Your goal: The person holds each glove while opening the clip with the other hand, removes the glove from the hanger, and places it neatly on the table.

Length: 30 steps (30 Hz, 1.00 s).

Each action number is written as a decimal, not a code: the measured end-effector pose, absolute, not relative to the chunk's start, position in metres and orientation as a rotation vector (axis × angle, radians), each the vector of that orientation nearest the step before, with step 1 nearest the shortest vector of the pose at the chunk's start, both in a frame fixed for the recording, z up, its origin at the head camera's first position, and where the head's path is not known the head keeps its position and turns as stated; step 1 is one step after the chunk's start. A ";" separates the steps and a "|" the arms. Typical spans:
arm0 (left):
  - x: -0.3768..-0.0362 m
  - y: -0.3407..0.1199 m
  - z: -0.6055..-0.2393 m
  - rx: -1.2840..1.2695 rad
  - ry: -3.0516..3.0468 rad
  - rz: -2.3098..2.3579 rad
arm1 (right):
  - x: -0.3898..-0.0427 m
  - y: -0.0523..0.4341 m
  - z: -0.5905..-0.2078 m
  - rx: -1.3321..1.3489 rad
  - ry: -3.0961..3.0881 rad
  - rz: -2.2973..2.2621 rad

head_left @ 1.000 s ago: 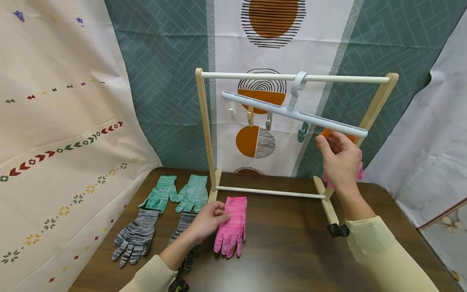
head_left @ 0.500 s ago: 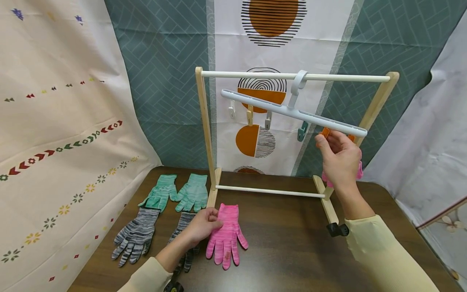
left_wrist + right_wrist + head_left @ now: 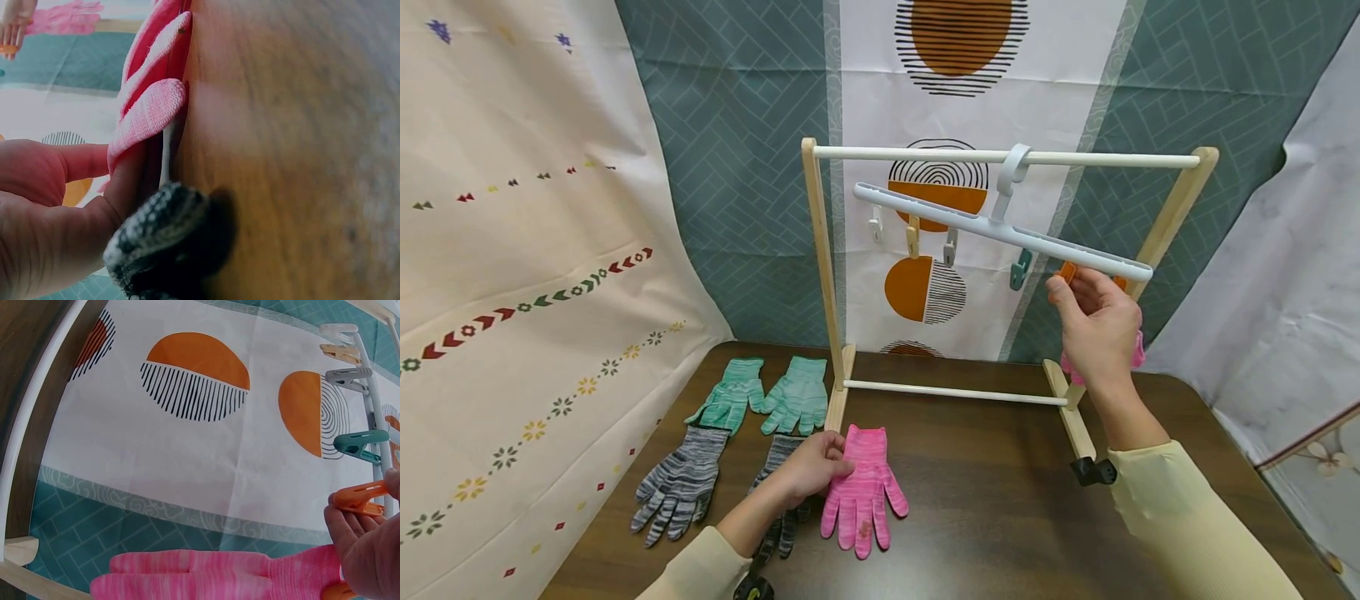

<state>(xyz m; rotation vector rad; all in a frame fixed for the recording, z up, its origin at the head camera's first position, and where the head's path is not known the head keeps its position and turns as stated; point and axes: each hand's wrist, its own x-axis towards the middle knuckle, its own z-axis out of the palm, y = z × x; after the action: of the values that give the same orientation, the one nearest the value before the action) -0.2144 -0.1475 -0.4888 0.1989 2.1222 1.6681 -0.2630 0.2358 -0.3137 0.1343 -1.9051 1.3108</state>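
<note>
The left hand (image 3: 808,468) pinches the cuff of the pink glove (image 3: 861,492), which now lies flat on the table (image 3: 1000,517), fingertips toward the person, drawn nearer than before. The right hand (image 3: 1097,325) still pinches the orange clip (image 3: 1066,273) on the hanger (image 3: 1000,233), with a second pink glove (image 3: 206,575) hanging there.

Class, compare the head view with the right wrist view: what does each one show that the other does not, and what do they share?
Only the head view shows the green knitted gloves, grey striped gloves, left hand and pink knitted glove lying on the table. Only the right wrist view shows a second pink glove's full length, hanging by the orange clip. Both show the right hand at the orange plastic clip, the teal clip and the white hanger bar.
</note>
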 end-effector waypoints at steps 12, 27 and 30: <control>-0.213 -0.147 -0.489 0.189 2.247 1.624 | -0.263 0.236 -0.313 0.144 -1.891 1.323; -0.208 -0.148 -0.483 0.208 2.433 1.486 | -0.264 0.239 -0.313 0.142 -1.897 1.290; -0.207 -0.149 -0.482 0.216 2.452 1.452 | -0.263 0.239 -0.313 0.137 -1.902 1.288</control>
<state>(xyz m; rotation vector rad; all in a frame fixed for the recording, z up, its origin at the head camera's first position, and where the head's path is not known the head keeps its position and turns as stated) -0.2075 -0.1486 -0.4816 0.2159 2.4524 1.4525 -0.2632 0.2385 -0.3134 0.1370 -1.9019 1.2877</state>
